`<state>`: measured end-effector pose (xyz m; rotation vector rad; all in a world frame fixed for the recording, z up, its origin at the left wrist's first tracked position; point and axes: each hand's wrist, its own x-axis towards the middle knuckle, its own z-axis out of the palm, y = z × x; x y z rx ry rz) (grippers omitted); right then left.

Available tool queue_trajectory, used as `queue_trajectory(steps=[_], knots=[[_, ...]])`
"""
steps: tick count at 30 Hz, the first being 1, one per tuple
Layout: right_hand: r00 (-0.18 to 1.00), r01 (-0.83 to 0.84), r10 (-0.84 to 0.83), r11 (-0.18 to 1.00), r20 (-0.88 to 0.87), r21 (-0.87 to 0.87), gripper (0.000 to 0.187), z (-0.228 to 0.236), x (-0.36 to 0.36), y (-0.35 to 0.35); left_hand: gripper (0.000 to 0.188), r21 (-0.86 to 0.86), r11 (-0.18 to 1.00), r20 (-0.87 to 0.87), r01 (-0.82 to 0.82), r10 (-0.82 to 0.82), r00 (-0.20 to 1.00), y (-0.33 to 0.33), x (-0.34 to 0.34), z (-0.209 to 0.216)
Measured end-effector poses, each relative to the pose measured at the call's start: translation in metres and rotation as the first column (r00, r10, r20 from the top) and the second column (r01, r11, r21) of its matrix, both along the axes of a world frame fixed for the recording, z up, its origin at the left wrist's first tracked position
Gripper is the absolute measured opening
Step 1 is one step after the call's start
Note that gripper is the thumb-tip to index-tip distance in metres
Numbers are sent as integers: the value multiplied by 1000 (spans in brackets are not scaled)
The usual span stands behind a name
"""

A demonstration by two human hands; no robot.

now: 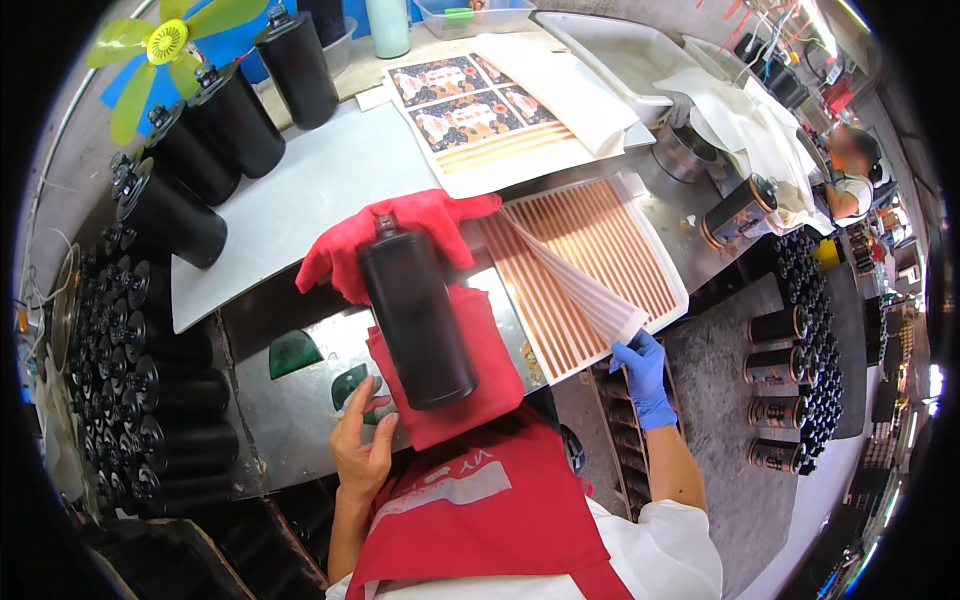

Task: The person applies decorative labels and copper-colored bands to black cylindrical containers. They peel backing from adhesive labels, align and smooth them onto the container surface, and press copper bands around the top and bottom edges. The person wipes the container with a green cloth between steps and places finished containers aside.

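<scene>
A black cylinder with a narrow neck [415, 315] lies on a folded red cloth [490, 370], its neck end on a crumpled red cloth [330, 255]. My bare left hand [362, 445] is left of the cylinder's near end, fingers apart and curved. Beside its fingertips is a small dark green flat piece [349, 388]; whether they touch it I cannot tell. My right hand [645, 380], in a blue glove, pinches the near corner of a sheet with copper-coloured stripes [630, 250]. That sheet's edge is lifted and curls over the stripes.
Another green piece [294, 354] lies on the metal table [250, 400]. Printed picture sheets [465, 110] lie at the back. Black cylinders [235, 120] stand at the back left; many more crowd the left side and right floor. A decorated cylinder [740, 212] sits near a white basin [610, 55].
</scene>
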<state>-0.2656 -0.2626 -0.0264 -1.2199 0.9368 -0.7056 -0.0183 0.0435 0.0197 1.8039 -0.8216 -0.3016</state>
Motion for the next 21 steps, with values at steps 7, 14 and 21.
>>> queue_trajectory(steps=[7,14,21], knots=[[913,-317,207,902,-352,-292,16,-1,-1,9,48,24,1000,27,17,-17,999,0,-1,0],[797,-515,319,803,-513,-300,16,32,-3,18,47,40,999,28,19,-20,999,0,-3,2],[836,-531,235,576,-497,-621,15,58,28,33,45,-10,1000,70,-17,17,997,-3,-3,5]])
